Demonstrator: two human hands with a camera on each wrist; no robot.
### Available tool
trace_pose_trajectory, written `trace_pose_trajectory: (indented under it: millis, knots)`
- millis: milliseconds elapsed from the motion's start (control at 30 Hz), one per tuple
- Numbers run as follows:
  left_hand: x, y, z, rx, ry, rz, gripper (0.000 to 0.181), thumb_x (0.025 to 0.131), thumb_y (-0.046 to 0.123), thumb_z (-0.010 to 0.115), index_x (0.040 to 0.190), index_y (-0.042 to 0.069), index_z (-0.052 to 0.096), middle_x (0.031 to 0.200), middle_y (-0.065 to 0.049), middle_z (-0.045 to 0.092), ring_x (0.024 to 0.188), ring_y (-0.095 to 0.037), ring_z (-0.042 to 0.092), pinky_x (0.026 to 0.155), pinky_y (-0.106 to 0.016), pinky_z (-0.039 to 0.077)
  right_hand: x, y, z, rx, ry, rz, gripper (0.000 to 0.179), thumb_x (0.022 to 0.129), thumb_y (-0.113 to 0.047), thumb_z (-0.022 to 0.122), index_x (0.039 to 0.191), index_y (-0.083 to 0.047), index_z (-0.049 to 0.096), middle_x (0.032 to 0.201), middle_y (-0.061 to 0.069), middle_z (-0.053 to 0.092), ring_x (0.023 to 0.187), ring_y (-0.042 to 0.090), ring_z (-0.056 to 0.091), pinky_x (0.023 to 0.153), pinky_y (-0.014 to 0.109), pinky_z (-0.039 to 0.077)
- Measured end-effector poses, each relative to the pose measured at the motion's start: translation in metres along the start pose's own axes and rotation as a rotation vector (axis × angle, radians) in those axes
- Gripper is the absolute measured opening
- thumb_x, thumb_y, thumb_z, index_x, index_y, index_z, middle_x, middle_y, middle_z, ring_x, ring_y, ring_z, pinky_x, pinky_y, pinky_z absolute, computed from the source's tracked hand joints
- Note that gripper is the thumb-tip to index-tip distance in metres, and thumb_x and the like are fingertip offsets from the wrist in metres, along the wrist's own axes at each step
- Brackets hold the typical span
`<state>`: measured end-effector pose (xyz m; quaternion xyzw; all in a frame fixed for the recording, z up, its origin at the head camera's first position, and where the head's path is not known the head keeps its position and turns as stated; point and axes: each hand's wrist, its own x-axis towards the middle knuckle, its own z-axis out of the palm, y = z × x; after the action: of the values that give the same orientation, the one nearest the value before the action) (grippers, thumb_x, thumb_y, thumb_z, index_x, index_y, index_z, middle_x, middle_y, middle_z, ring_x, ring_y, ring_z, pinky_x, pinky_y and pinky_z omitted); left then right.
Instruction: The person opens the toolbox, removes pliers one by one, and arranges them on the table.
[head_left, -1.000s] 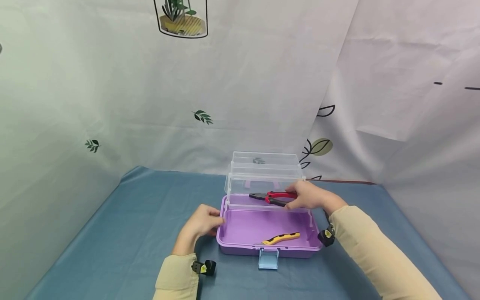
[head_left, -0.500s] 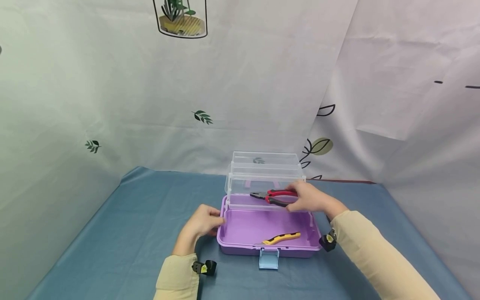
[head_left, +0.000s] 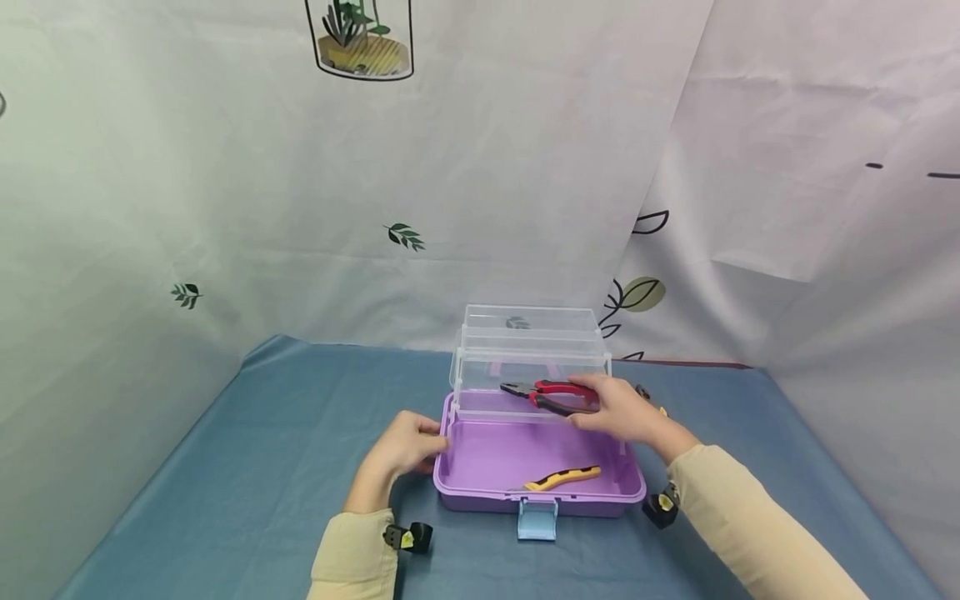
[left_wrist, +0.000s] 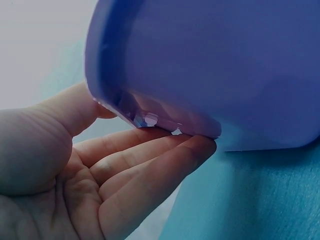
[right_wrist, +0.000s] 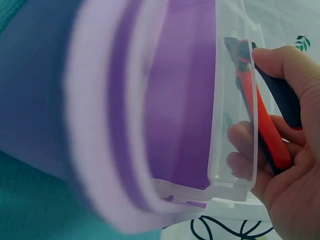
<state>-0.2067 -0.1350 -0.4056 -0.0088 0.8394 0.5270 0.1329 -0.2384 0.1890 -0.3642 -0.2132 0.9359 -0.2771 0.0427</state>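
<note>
Blue cloth [head_left: 315,433] bears a purple box [head_left: 495,454], its side pinched between thumb and fingers of the left hand [head_left: 405,443]. The right hand [head_left: 618,410] pinches the pliers [head_left: 553,387] by their handles at the clear tray [head_left: 487,413].

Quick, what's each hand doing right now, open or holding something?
Left hand: closed, gripping the side rim of the purple toolbox.
Right hand: closed, holding the red-and-black combination pliers by the handles.

There are two hands [head_left: 401,440] [head_left: 617,408], one toolbox [head_left: 495,454], one knife [head_left: 564,477], one pliers [head_left: 553,387]
</note>
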Motion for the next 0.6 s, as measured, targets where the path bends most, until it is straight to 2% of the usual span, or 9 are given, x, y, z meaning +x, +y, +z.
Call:
trace_pose_trajectory:
  millis: [133, 367, 600]
  knots:
    - [-0.001, -0.001, 0.001, 0.001, -0.003, 0.001, 0.027, 0.080, 0.003, 0.066, 0.104, -0.009, 0.068, 0.091, -0.016, 0.070, 0.076, -0.022, 0.068, 0.061, -0.036, 0.059, -0.004, 0.001, 0.004, 0.002, 0.032, -0.011, 0.068, 0.078, -0.029, 0.075, 0.134, 0.001, 0.050, 0.113, 0.012, 0.063, 0.081, 0.014, 0.055, 0.064, 0.026, 0.048]
    - [0.000, -0.002, 0.000, -0.006, -0.012, 0.017, 0.028, 0.080, 0.004, 0.065, 0.104, -0.009, 0.068, 0.090, -0.017, 0.070, 0.075, -0.020, 0.067, 0.060, -0.035, 0.059, -0.009, 0.001, 0.004, -0.016, 0.092, 0.004, 0.070, 0.078, -0.035, 0.075, 0.135, -0.003, 0.050, 0.121, 0.014, 0.061, 0.097, 0.021, 0.058, 0.073, 0.032, 0.050]
    - [0.002, -0.002, -0.001, -0.009, -0.010, 0.015, 0.028, 0.081, 0.003, 0.065, 0.106, -0.010, 0.067, 0.093, -0.019, 0.070, 0.078, -0.021, 0.068, 0.061, -0.036, 0.060, -0.013, 0.001, 0.002, -0.007, 0.121, 0.009, 0.071, 0.079, -0.035, 0.075, 0.136, -0.003, 0.048, 0.123, 0.015, 0.059, 0.101, 0.025, 0.059, 0.077, 0.037, 0.052]
